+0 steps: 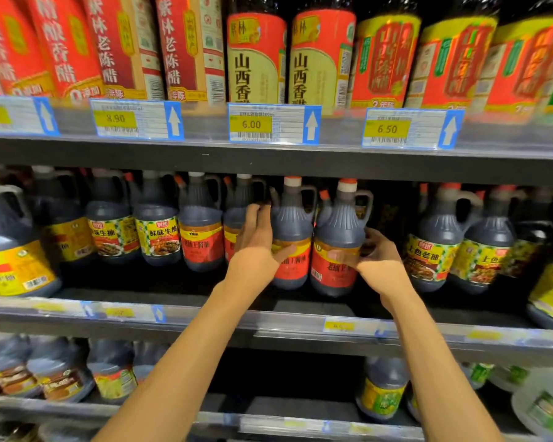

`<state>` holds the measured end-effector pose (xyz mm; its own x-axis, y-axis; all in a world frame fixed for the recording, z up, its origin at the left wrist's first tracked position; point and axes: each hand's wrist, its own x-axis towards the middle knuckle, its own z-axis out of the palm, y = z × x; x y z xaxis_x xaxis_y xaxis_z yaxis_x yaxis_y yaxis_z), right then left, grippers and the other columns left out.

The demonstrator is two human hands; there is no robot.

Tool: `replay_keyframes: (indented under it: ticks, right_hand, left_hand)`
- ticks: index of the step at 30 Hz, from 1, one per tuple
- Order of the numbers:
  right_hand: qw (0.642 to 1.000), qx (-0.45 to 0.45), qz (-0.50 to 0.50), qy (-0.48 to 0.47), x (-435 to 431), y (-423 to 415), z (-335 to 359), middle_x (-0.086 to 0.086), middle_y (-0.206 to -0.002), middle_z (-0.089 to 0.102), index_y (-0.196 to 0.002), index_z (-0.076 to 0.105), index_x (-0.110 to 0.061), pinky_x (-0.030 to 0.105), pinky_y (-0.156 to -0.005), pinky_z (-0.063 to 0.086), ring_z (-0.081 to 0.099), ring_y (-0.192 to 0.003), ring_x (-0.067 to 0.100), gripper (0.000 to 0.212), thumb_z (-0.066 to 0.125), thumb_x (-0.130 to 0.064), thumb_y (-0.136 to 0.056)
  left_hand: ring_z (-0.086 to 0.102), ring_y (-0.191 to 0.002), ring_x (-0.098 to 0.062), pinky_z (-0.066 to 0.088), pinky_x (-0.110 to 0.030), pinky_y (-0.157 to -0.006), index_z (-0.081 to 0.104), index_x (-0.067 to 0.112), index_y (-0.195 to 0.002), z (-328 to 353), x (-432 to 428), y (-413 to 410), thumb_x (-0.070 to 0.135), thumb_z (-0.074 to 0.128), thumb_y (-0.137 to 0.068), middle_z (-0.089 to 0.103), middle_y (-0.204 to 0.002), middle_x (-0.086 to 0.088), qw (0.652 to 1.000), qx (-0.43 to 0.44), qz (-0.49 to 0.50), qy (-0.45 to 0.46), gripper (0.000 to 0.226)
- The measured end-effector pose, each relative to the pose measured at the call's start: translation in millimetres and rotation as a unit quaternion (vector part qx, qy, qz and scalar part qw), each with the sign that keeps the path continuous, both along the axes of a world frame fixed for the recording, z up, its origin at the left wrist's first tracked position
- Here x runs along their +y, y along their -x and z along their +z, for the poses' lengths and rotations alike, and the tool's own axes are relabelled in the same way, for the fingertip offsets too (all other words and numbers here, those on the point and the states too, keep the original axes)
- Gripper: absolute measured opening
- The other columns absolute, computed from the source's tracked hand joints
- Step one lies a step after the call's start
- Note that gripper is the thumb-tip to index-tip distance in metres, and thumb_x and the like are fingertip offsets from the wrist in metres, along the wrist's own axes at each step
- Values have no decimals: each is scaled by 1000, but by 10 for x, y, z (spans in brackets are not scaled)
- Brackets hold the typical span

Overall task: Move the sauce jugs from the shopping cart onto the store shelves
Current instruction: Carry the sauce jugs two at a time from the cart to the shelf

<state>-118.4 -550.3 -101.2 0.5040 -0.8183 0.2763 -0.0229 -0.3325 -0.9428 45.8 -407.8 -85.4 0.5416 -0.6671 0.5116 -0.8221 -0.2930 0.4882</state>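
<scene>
both hands are on soy sauce jugs standing upright on the middle shelf (268,301). the left hand (259,240) wraps the left red-label jug (292,237) from its left side, and the right hand (369,253) grips the right red-label jug (339,247) from its right. the jugs sit just beside each other between the hands, long axis vertical. looks like they just need nudging back into the row. no cart in view.

Only 1 view was given: a wide-angle head camera faced the store shelves (268,161) squarely from close range, level with the middle shelf (300,327), both forearms reaching forward from the bottom edge, shelf lines bowed by lens.
</scene>
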Motion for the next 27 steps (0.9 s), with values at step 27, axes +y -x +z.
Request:
replay_keyframes:
  ticks: [27]
  right_hand:
    - [992,77,-92,38,-50,-291,113,11,-136,60,-138,47,-12,47,-105,48,57,-124,30,72,84,-20,-76]
  left_hand:
    - [38,-133,-32,44,-41,-102,38,14,-139,31,-294,103,21,70,-88,33,-142,-12,995,-59,74,-8,60]
